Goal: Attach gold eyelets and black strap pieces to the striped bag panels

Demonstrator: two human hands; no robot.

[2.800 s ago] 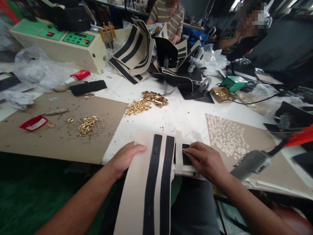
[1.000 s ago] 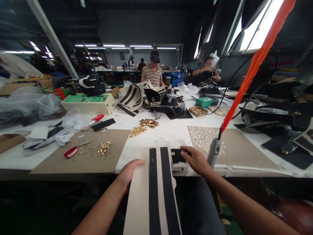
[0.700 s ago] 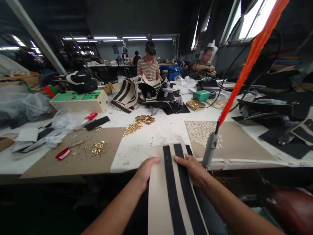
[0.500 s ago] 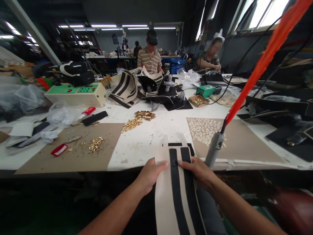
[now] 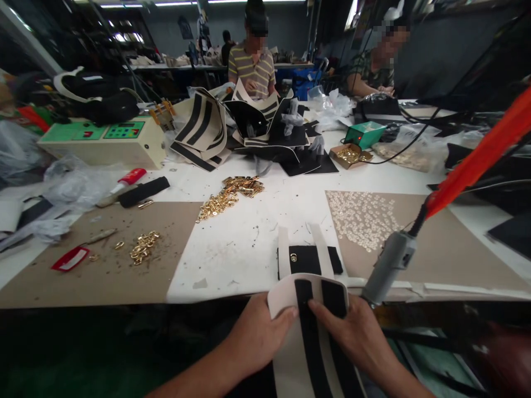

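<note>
Curving at its top end, a cream panel [image 5: 313, 348] with two black stripes is held by both hands at the front edge of the white desk [image 5: 244, 249]; its lower part is cut off by the frame. The left edge is gripped by the left hand [image 5: 261, 331], thumb pressed on the cream. The right edge is gripped by the right hand [image 5: 359, 331], thumb laid on the nearer black stripe. Both hands are closed around the panel; the fingers behind it are hidden.

Just beyond the panel, a black piece [image 5: 305, 266] fitted with a gold ring [image 5: 293, 257] is crossed by two pale strips [image 5: 283, 249]. A heap of gold hardware [image 5: 219, 203] is seen farther back. On the left brown sheet [image 5: 103, 284], gold rings [image 5: 143, 249] are clustered, with a red item [image 5: 70, 258] placed near a thin tool [image 5: 99, 236]. The right brown sheet [image 5: 448, 237] is scattered with small pale pieces [image 5: 365, 215]; in front of it, a grey handle [image 5: 390, 265] is suspended from an orange-wrapped cord [image 5: 477, 152]. Striped panels [image 5: 203, 127] are piled at the back, with a person [image 5: 251, 66] seen behind.
</note>
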